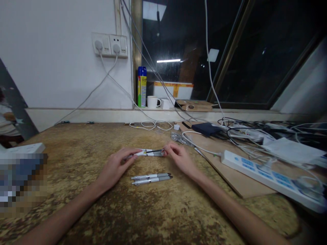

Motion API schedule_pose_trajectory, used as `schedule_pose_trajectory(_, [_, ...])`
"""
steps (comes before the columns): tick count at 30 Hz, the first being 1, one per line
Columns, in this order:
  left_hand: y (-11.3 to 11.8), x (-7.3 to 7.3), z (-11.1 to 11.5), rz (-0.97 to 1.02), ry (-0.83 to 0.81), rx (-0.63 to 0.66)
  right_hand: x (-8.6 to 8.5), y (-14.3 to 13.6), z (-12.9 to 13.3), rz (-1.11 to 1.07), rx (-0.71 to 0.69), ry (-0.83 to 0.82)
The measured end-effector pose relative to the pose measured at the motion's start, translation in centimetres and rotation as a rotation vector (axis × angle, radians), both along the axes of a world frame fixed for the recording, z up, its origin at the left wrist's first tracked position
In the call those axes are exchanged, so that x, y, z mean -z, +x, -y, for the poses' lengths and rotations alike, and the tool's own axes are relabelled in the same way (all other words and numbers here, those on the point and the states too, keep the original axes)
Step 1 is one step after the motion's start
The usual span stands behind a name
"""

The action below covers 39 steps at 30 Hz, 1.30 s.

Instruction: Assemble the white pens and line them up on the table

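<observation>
My left hand (119,165) has its thumb and fingers closed on the white barrel of a pen (140,153). From that barrel a thin dark pen refill (154,151) runs across to my right hand (178,159), whose fingertips pinch its far end. White and grey pens (153,154) lie on the table just under and behind the refill, partly covered by my fingers. Nearer to me, two more white and grey pens (152,178) lie side by side, their dark tips pointing right.
A white power strip (268,177) rests across a brown board (230,175) on the right, among tangled cables. Behind my right hand lies a crinkled clear bag (178,137). A spray can (142,87) and a white mug (153,101) stand on the sill.
</observation>
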<state>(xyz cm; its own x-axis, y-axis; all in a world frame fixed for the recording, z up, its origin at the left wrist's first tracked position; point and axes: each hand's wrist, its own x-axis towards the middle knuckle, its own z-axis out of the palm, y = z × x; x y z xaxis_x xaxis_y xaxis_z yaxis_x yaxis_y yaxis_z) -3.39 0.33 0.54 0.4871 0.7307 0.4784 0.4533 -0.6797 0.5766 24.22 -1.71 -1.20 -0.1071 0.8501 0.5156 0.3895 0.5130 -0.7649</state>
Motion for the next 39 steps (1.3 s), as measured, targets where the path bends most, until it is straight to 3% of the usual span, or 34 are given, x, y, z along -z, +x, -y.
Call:
schedule_pose_trajectory(6, [0.3,0.1,0.4,-0.034,0.015,0.102,0.1,-1.8,1.3,0.099,-0.067,0.09])
schedule_pose_trajectory(12, [0.4,0.2,0.5,-0.014,-0.01,0.101,0.9,-2.4,1.0,0.068,-0.076,0.044])
schedule_pose_trajectory(20, [0.2,0.4,0.3,-0.03,0.019,0.061,0.8,-2.5,1.2,0.001,-0.111,-0.015])
schedule_pose_trajectory(28, [-0.1,0.8,0.0,-0.009,0.041,0.004,1.6,-1.9,0.4,-0.177,0.018,-0.084])
schedule_pose_trajectory(33, [-0.1,0.7,0.0,-0.003,0.024,-0.011,0.9,-1.8,0.6,-0.326,0.027,-0.178])
schedule_pose_trajectory(39, [0.1,0.7,0.0,0.02,0.052,-0.025,-0.1,-1.9,1.2,-0.353,-0.014,-0.18])
